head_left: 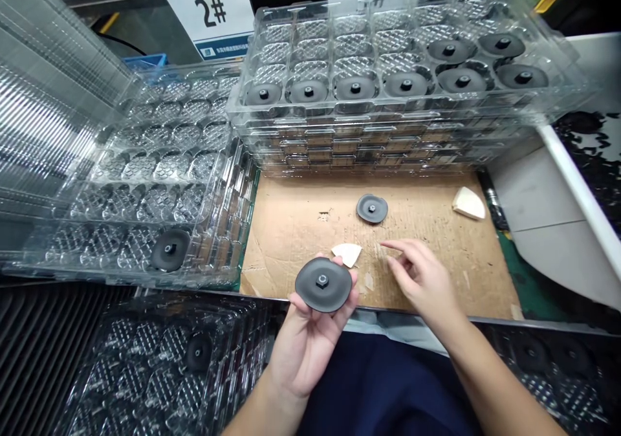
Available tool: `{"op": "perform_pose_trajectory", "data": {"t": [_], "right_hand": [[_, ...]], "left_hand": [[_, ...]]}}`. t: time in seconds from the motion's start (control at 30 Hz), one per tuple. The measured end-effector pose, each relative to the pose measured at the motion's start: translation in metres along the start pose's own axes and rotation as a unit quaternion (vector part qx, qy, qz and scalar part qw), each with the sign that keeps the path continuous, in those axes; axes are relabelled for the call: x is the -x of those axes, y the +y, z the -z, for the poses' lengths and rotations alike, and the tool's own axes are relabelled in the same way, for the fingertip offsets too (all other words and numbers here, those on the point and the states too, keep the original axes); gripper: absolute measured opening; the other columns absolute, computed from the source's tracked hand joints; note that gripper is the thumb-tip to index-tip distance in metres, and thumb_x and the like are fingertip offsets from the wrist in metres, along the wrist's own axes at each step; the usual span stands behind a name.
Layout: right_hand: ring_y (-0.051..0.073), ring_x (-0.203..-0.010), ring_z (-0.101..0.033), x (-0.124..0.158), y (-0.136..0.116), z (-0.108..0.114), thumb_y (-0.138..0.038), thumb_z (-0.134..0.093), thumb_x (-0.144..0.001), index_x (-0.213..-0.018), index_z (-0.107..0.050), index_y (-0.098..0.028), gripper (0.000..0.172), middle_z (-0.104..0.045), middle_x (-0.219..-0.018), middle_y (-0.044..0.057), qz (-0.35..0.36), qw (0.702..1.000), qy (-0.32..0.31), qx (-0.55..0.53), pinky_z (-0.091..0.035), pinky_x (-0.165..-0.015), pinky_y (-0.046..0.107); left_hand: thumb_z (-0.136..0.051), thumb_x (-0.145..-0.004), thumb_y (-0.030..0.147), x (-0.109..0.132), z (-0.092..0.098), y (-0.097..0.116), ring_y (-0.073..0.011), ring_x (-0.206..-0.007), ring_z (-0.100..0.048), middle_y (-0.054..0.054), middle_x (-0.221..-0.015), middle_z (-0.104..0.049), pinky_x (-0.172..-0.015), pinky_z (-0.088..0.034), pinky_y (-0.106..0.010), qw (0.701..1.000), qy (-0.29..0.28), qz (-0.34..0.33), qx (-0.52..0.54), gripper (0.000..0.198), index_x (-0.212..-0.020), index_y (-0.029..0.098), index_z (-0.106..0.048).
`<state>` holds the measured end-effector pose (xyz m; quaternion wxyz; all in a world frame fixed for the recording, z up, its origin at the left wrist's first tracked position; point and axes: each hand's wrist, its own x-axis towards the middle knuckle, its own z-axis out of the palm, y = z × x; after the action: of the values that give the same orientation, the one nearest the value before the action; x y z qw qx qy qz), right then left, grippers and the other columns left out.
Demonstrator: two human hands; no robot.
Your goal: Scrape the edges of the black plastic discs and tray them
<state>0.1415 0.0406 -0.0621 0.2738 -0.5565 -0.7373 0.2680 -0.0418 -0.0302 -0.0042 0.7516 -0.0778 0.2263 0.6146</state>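
Observation:
My left hand (pixel 315 339) holds a dark grey, rounded plastic disc (pixel 310 292) by its edges, the small central hub facing up. To its right, my right hand (pixel 422 277) hovers over the cardboard with thumb and forefinger apart; its other fingers curl inward and I see nothing in it. Just behind the held disc lies a white wedge-shaped pad (pixel 347 253), partly covered by my left fingertips; whether they touch it I cannot tell. Farther back, a second grey disc (pixel 372 209) rests on the cardboard (pixel 301 209).
Stacked clear trays (pixel 388 109) stand behind the cardboard, the top one holding several discs. More clear trays (pixel 160 164) are at left, with one disc (pixel 169 250). Another white wedge (pixel 468 203) lies at right, near a white-rimmed bin (pixel 572 171). Lower left are further trays (pixel 145 371).

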Motion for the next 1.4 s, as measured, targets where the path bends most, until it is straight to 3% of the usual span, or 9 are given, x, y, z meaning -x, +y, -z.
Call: {"op": "perform_pose_trajectory", "data": {"t": [0.23, 0.4, 0.57, 0.77, 0.9, 0.97, 1.07, 1.27, 1.4], "right_hand": [[0.027, -0.091, -0.062, -0.013, -0.026, -0.051, -0.025, -0.05, -0.087, -0.109, -0.061, -0.016, 0.027, -0.055, -0.119, 0.016, 0.04, 0.995, -0.091, 0.013, -0.052, -0.074, 0.042], [0.022, -0.087, -0.06, -0.007, -0.027, -0.063, -0.021, -0.043, -0.091, -0.104, -0.062, -0.018, 0.023, -0.063, -0.092, 0.01, 0.094, 0.988, -0.124, -0.01, -0.05, -0.077, 0.036], [0.019, -0.069, -0.059, -0.017, -0.032, -0.035, -0.022, -0.055, -0.087, -0.098, -0.066, -0.018, 0.016, -0.065, -0.075, 0.004, 0.089, 0.988, -0.123, -0.03, -0.047, -0.064, 0.031], [0.018, -0.086, -0.059, -0.02, -0.099, 0.013, -0.019, -0.045, -0.091, -0.113, -0.057, -0.016, 0.025, -0.067, -0.099, 0.007, 0.162, 0.98, -0.051, -0.107, -0.045, -0.07, 0.03], [0.017, -0.075, -0.056, -0.018, -0.127, 0.022, -0.012, -0.042, -0.09, -0.106, -0.06, -0.012, 0.024, -0.067, -0.087, 0.006, 0.23, 0.95, -0.166, -0.129, -0.041, -0.069, 0.031], [0.015, -0.076, -0.057, -0.022, -0.129, 0.021, -0.011, -0.043, -0.09, -0.101, -0.062, -0.014, 0.022, -0.068, -0.089, 0.004, 0.209, 0.944, -0.225, -0.123, -0.041, -0.07, 0.03], [0.018, -0.073, -0.055, -0.025, -0.128, 0.017, -0.013, -0.04, -0.09, -0.103, -0.061, -0.01, 0.025, -0.066, -0.084, 0.007, 0.206, 0.966, -0.13, -0.089, -0.039, -0.069, 0.033], [0.012, -0.069, -0.054, -0.009, -0.112, 0.036, -0.008, -0.045, -0.088, -0.103, -0.059, -0.016, 0.022, -0.066, -0.084, 0.002, 0.22, 0.946, -0.178, -0.156, -0.039, -0.065, 0.027], [0.014, -0.062, -0.05, 0.001, -0.104, 0.046, -0.01, -0.045, -0.088, -0.103, -0.058, -0.014, 0.02, -0.063, -0.076, 0.003, 0.182, 0.977, -0.094, -0.062, -0.037, -0.061, 0.029]], "left_hand": [[-0.076, -0.064, 0.035, -0.003, 0.003, 0.0, -0.0232, -0.109, -0.063, -0.006, -0.111, -0.071, -0.098, -0.049, -0.036, 0.995, 0.092, -0.038, -0.019, 0.044, -0.106, 0.023, -0.069], [-0.079, -0.06, 0.032, -0.003, 0.007, 0.006, -0.0233, -0.106, -0.064, -0.004, -0.106, -0.073, -0.1, -0.047, -0.038, 0.989, 0.12, -0.074, -0.037, 0.043, -0.101, 0.026, -0.071], [-0.077, -0.064, 0.032, -0.002, 0.008, 0.01, -0.0237, -0.109, -0.062, -0.004, -0.109, -0.071, -0.097, -0.048, -0.036, 0.986, 0.122, -0.087, -0.069, 0.041, -0.103, 0.026, -0.07], [-0.077, -0.065, 0.032, -0.004, 0.008, 0.004, -0.0196, -0.104, -0.064, -0.004, -0.105, -0.072, -0.089, -0.051, -0.026, 0.983, 0.093, -0.076, -0.137, 0.044, -0.107, 0.023, -0.067], [-0.079, -0.064, 0.029, -0.001, 0.006, 0.004, -0.0167, -0.102, -0.064, -0.003, -0.109, -0.071, -0.085, -0.051, -0.021, 0.978, 0.108, -0.034, -0.174, 0.045, -0.108, 0.025, -0.067], [-0.081, -0.061, 0.027, 0.0, 0.004, 0.005, -0.0124, -0.092, -0.066, 0.001, -0.1, -0.073, -0.079, -0.053, -0.017, 0.977, 0.113, -0.041, -0.175, 0.042, -0.101, 0.027, -0.069], [-0.083, -0.058, 0.028, 0.0, -0.001, 0.004, -0.0075, -0.075, -0.066, 0.005, -0.078, -0.073, -0.081, -0.052, -0.016, 0.979, 0.101, -0.038, -0.171, 0.03, -0.086, 0.024, -0.073], [-0.082, -0.058, 0.028, 0.002, -0.001, 0.013, -0.0161, -0.097, -0.066, 0.002, -0.106, -0.072, -0.082, -0.053, -0.02, 0.98, 0.055, -0.047, -0.183, 0.047, -0.104, 0.028, -0.069], [-0.082, -0.054, 0.035, -0.001, -0.004, 0.013, -0.0146, -0.096, -0.066, 0.001, -0.103, -0.073, -0.082, -0.052, -0.017, 0.979, 0.048, -0.077, -0.181, 0.049, -0.101, 0.027, -0.07]]}}
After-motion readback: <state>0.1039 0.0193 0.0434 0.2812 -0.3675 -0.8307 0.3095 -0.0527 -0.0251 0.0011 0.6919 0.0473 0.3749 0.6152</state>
